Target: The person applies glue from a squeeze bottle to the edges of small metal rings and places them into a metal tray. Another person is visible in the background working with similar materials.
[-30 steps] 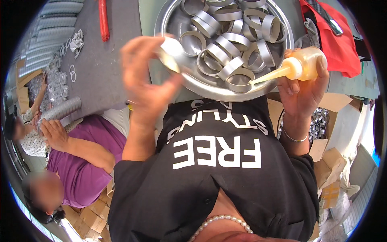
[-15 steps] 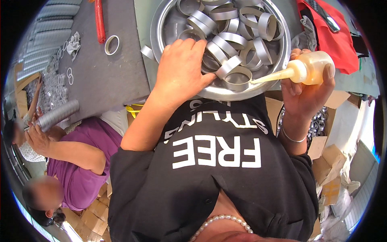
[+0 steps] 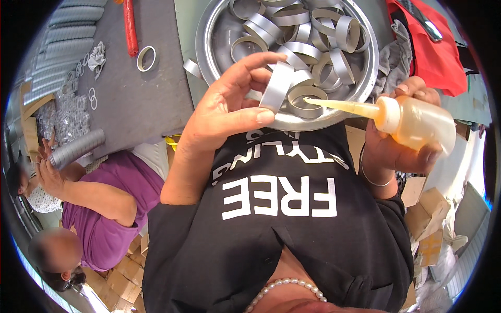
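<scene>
The person's left hand (image 3: 229, 107) pinches a silver ring (image 3: 276, 87) between thumb and fingers over the near side of a metal tray (image 3: 300, 123), with a heap of rings (image 3: 302, 34) just beyond that hand. The right hand (image 3: 389, 148) is wrapped around a squeeze bottle (image 3: 425, 125), its spout (image 3: 344, 106) pointing toward the left hand, the tip at a nearby ring (image 3: 308, 111) between both hands. Left of the left hand, a loose ring (image 3: 140, 63) sits on the dark table (image 3: 141, 107).
</scene>
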A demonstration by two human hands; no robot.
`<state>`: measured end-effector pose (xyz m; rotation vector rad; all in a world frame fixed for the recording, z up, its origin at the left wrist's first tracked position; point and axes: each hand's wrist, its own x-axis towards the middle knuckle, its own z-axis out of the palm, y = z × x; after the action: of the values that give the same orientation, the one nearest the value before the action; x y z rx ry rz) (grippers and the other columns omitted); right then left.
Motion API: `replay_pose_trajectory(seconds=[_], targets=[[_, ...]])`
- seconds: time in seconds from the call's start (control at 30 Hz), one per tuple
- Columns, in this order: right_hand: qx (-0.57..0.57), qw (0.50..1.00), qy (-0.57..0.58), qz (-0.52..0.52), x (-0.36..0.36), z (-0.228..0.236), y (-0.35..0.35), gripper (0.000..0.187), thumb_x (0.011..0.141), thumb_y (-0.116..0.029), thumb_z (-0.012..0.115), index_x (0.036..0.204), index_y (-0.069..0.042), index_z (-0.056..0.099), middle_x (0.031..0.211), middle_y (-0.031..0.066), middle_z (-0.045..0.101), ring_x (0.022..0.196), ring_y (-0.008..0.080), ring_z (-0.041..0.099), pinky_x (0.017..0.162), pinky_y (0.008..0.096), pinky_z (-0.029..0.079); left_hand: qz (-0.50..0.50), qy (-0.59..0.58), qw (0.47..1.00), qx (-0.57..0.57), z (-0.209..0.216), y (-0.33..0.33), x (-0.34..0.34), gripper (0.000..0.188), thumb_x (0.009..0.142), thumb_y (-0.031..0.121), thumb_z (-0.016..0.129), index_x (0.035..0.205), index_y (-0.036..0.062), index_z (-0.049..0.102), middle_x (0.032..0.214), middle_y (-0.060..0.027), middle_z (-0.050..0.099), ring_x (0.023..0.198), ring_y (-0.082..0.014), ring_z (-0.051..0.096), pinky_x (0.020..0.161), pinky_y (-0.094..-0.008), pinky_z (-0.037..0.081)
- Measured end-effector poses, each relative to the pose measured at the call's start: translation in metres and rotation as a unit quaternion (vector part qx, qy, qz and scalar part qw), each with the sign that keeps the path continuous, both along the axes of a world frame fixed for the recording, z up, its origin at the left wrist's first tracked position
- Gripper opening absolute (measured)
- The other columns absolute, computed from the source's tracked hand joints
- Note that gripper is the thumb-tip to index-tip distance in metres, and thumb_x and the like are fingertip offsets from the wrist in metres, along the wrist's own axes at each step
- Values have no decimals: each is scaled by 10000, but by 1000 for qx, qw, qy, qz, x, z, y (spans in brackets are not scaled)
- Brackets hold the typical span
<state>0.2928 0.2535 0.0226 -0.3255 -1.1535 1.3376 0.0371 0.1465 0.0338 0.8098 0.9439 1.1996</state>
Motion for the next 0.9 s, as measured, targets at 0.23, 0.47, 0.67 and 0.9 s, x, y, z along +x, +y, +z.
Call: replay_pose_trajectory(seconds=[0.23, 0.47, 0.67, 0.9], targets=[[275, 952, -134, 25, 12, 19, -8, 758, 749, -450, 820, 1209, 19, 441, 1081, 261, 560, 837, 268, 613, 663, 321, 542, -22, -201, 973, -113, 0, -13, 15, 718, 960, 459, 549, 1380, -84, 340, 1296, -272, 490, 1033, -449, 636, 699, -390, 652], [422, 888, -182, -12, -12, 21, -17, 685, 740, -328, 852, 1184, 6, 451, 1062, 270, 601, 683, 267, 614, 564, 354, 523, -56, -333, 928, -156, -4, -17, 20, 684, 1001, 490, 469, 1347, -93, 375, 1125, -216, 619, 942, -329, 692, 688, -335, 644], [396, 889, -230, -20, -10, 30, -21, 618, 699, -300, 881, 1094, -14, 502, 1000, 246, 652, 714, 243, 657, 582, 324, 536, -5, -176, 976, -130, 12, -13, 24, 654, 936, 436, 606, 1339, -44, 419, 1149, -195, 615, 952, -291, 685, 663, -344, 634], [352, 907, -228, 36, 3, 30, -20, 667, 745, -324, 855, 1194, -2, 482, 1095, 272, 602, 789, 278, 639, 642, 357, 538, 89, -55, 994, -11, 14, -16, 30, 750, 682, -15, 835, 1327, 21, 455, 1264, -118, 529, 1119, -205, 603, 880, -363, 585]])
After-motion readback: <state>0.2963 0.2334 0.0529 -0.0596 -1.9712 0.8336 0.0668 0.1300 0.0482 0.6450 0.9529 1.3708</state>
